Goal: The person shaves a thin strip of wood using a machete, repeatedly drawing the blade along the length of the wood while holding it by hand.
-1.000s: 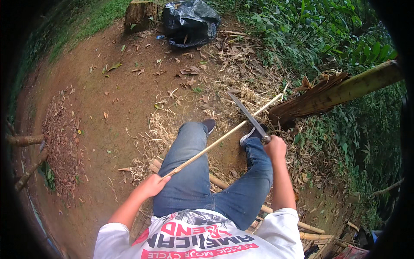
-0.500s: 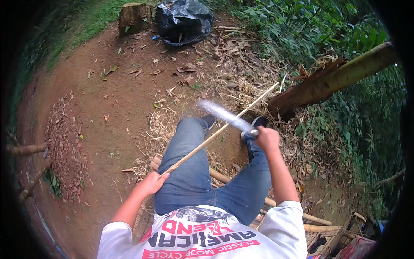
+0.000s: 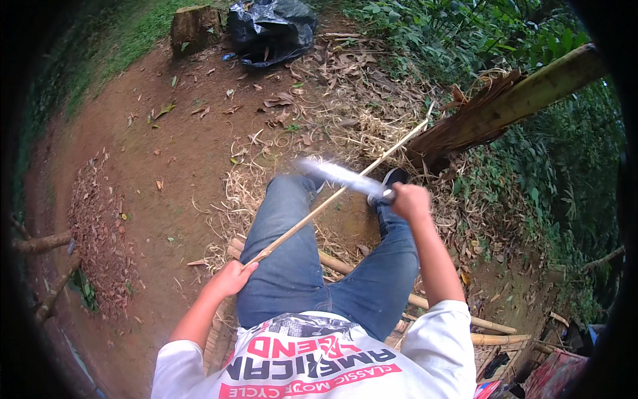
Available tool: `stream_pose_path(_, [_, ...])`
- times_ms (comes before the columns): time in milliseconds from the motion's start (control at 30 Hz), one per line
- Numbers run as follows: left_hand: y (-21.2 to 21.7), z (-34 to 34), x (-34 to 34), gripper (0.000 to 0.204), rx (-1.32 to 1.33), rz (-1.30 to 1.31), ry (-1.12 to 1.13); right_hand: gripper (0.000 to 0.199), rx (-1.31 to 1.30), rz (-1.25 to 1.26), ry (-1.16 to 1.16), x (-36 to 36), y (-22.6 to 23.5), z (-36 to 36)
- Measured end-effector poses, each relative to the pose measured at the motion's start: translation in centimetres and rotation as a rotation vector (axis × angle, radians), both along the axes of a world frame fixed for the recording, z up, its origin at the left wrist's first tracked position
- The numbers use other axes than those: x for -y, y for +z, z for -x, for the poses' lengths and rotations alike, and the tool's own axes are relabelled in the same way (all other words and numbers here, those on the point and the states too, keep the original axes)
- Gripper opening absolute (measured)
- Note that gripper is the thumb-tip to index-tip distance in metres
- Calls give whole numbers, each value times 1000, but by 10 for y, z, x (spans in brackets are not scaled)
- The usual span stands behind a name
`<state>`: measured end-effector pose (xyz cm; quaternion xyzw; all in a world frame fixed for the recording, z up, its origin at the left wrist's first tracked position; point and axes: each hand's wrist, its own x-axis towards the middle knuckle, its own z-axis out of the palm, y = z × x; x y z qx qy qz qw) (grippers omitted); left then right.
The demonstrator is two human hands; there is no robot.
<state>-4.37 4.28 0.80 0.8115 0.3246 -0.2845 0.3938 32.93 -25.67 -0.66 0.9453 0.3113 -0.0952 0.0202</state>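
Note:
I sit with my legs in blue jeans stretched over bare earth. My left hand [image 3: 230, 278] grips the near end of a long thin pale bamboo strip [image 3: 345, 187], which runs up and to the right across my left thigh toward the ground by a thick bamboo log [image 3: 518, 100]. My right hand [image 3: 410, 201] holds the handle of a large knife [image 3: 340, 175]. The blade points left, is blurred by motion, and lies across the strip just above my knees.
Pale shavings and dry leaves litter the ground around my feet. A black plastic bag [image 3: 271, 30] and a tree stump [image 3: 194, 26] lie at the far end. Cut bamboo poles [image 3: 488, 326] lie under my legs. Green brush stands on the right.
The knife swung from pointing up and away, beside my right foot, to pointing left across the strip. My right hand drew slightly toward me. The left hand kept its grip.

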Motion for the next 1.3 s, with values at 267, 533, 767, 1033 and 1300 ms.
stream_pose_path(267, [-15, -5, 0, 69, -46, 31, 4, 16, 17, -46, -131, 1, -5, -4])
stream_pose_path(533, [-6, -1, -10, 70, -77, 64, -8, 17, 9, -140, -4, -2, -11, -5])
stream_pose_path(767, [-26, -6, -12, 67, -8, 140, 0, 14, 24, -105, -205, 0, -11, -8])
stream_pose_path(1033, [-15, 0, -13, 67, -52, 78, -14, 16, 13, 22, 49, 10, -21, -15])
stream_pose_path(1300, [-14, -19, -9, 69, -77, 105, -13, 11, 71, -140, -176, 18, -7, -20])
